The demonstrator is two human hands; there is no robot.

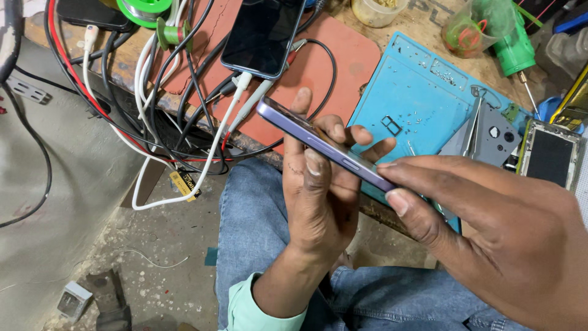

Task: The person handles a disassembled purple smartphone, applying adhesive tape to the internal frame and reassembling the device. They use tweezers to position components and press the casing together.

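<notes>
My left hand (318, 196) grips a slim purple phone (306, 138), held edge-on above my lap with the thumb on its side frame near a side button. My right hand (490, 227) reaches in from the right, with thumb and forefinger pinching the phone's near end. Both hands hold the same phone just in front of the workbench edge.
A second dark phone (263, 34) lies on a red mat (343, 67) with white cables (202, 165) plugged in. A blue work mat (416, 98) holds small screws, tweezers (473, 125) and a grey phone part. A green screwdriver (517, 52) and an opened phone body (549, 156) lie at right.
</notes>
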